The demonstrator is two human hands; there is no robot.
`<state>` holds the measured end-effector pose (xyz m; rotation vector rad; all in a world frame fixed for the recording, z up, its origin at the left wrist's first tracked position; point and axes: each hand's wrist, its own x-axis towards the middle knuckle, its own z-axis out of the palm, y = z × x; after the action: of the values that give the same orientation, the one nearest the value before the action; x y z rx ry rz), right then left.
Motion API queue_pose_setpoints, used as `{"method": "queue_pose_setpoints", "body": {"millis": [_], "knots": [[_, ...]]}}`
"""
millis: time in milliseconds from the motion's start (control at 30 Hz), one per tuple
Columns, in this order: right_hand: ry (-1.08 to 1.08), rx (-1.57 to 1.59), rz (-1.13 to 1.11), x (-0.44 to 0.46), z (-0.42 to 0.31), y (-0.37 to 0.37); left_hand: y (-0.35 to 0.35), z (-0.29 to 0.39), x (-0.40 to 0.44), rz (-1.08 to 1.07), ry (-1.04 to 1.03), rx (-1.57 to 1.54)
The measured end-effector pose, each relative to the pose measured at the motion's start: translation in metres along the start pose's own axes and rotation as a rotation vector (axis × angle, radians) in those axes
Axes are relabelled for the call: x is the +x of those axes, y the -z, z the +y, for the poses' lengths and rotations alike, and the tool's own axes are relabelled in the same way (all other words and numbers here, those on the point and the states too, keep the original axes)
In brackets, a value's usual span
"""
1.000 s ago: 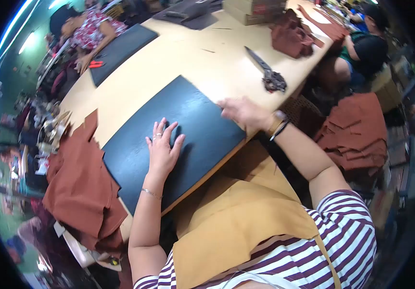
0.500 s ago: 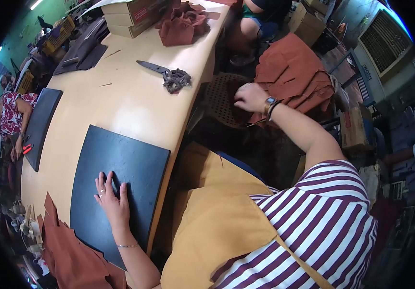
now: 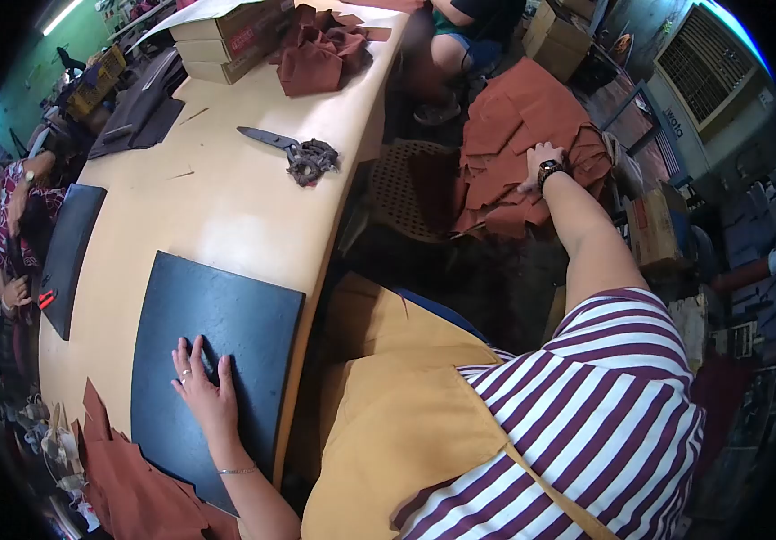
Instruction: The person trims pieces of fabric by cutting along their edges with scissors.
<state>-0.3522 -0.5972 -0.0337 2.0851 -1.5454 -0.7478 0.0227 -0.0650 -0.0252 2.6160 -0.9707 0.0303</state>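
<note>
My left hand [image 3: 203, 385] lies with spread fingers on a dark blue-black board [image 3: 217, 310] at the near edge of the table. Off to the right, my right hand [image 3: 541, 167] reaches onto a stack of reddish-brown leather pieces [image 3: 523, 112] beside a woven-seat chair [image 3: 406, 184]. Its fingers are on the pieces, with the fingertips partly hard to see; whether it grips one cannot be made out. More reddish-brown pieces [image 3: 131, 481] lie at the lower left, next to the board.
On the pale table [image 3: 244, 202] are scissors [image 3: 271, 138] with dark wrapped handles, a crumpled brown bundle [image 3: 320, 63], cardboard boxes [image 3: 217, 45] and dark sheets [image 3: 140, 108]. A person [image 3: 14, 216] is at another dark board [image 3: 73, 243]; another person [image 3: 451, 54] sits beyond the chair.
My right hand has moved from the board, past the chair, onto the stack at the right. The view has turned right. My left hand stays on the board.
</note>
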Motion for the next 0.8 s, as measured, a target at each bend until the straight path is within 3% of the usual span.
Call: {"method": "queue_pose_setpoints", "body": {"millis": [67,167,267,333,433,500,533,567,633,667,733,800], "knots": [[0.050,-0.117,-0.066,0.009,0.002,-0.005,0.001,0.001,-0.001,-0.005,0.001,0.001],[-0.001,0.070,-0.244,0.040,0.005,-0.012,0.002,0.003,-0.001,-0.002,0.003,0.010],[-0.232,0.477,-0.023,0.023,0.010,0.018,0.003,0.002,-0.001,-0.007,0.001,0.015],[-0.535,0.988,0.400,0.022,-0.002,0.048,0.002,0.003,-0.001,-0.007,0.005,0.004],[-0.730,1.336,1.115,0.058,-0.036,0.078,0.003,0.002,0.000,0.002,0.004,0.005],[-0.630,2.131,1.344,0.057,-0.073,0.139,0.004,0.003,0.002,0.028,-0.011,0.002],[-0.569,2.411,0.876,0.027,-0.087,0.175,0.001,0.001,0.002,0.052,-0.017,-0.012],[-0.386,2.396,1.027,-0.002,-0.109,0.210,-0.001,0.000,0.002,0.057,-0.002,-0.007],[-0.123,2.711,0.823,-0.052,-0.153,0.268,0.001,0.000,0.002,0.052,-0.010,-0.035],[0.107,2.903,0.673,-0.081,-0.180,0.293,0.002,0.001,0.003,0.044,0.001,-0.036],[0.581,3.032,-0.005,-0.150,-0.234,0.320,0.001,-0.003,0.004,0.035,0.019,-0.098],[1.200,2.703,-1.006,-0.229,-0.258,0.320,-0.001,-0.008,0.004,0.063,0.036,-0.224]]}}
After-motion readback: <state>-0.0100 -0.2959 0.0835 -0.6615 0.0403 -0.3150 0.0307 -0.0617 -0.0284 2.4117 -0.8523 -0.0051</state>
